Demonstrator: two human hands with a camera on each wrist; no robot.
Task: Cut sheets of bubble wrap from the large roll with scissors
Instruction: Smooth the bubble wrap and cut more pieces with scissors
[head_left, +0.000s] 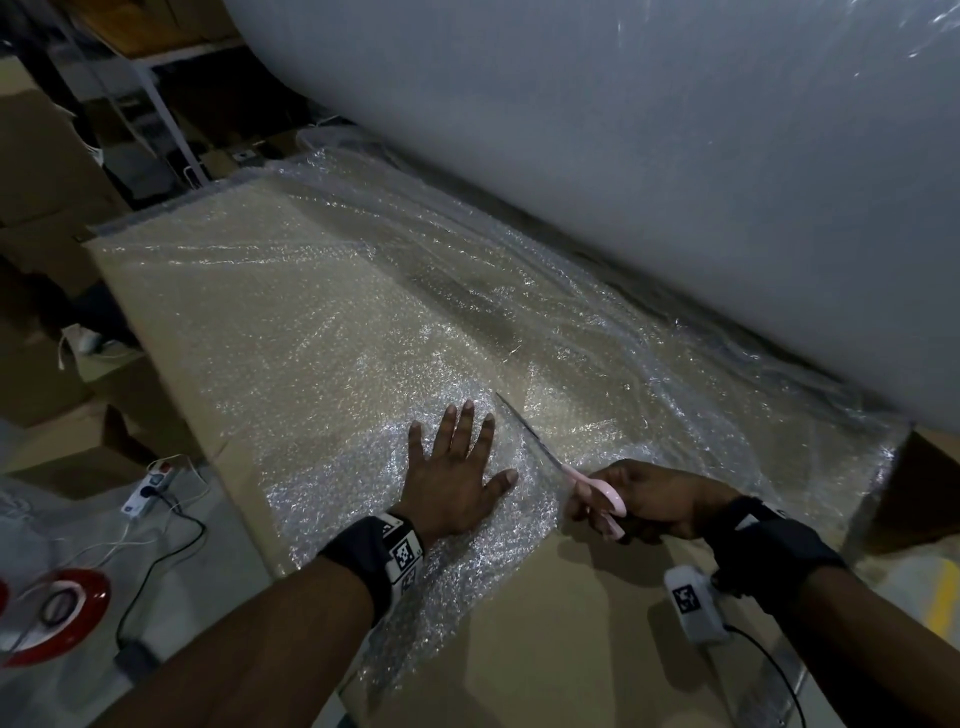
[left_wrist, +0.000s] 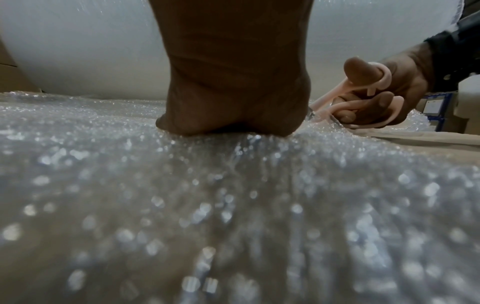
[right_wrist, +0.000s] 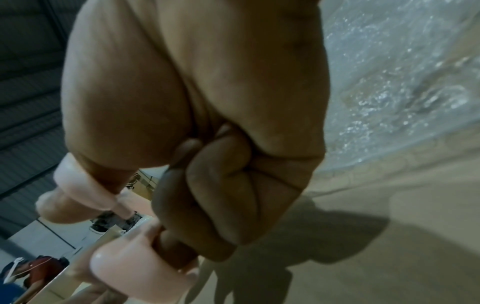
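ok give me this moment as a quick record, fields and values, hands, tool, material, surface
left hand: flat, fingers spread, pressing the bubble wrap down
right hand: grips pink scissors by the handles
scissors: blades point away from the person, just right of the left hand
bubble wrap: sheet spread over the cardboard
roll: large, lying behind the sheet
floor, left: power strip with cables

Bubble wrap (head_left: 332, 322) lay flat, clear and glinting, over brown cardboard. Large white roll (head_left: 649, 156) loomed at one o'clock. Pink-handled scissors (head_left: 566, 470), blades seemingly parted, pointed toward eleven o'clock.
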